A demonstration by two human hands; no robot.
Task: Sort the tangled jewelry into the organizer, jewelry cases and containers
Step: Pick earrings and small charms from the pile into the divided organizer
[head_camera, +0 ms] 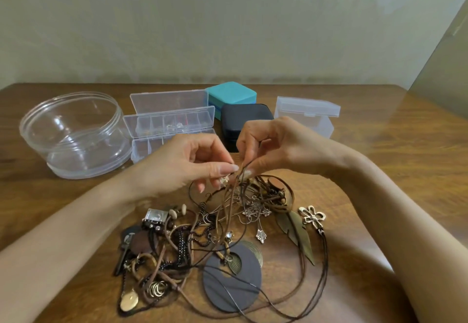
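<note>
A tangled pile of jewelry [202, 241] lies on the wooden table in front of me: brown cords, dark chains, a round dark disc pendant [238, 287], a brass feather [298, 234] and a flower pendant [312, 216]. My left hand [187, 163] pinches a small gold piece [225, 180] at the top of the tangle. My right hand [276, 145] pinches brown cords [236, 183] lifted up from the pile. The clear divided organizer [169, 125] stands open behind my hands.
A large clear round container [73, 132] sits at the left. A teal case [231, 95] and a black case [247, 117] stand behind the hands, a small clear box [307, 113] at the right. The wall runs close behind the table.
</note>
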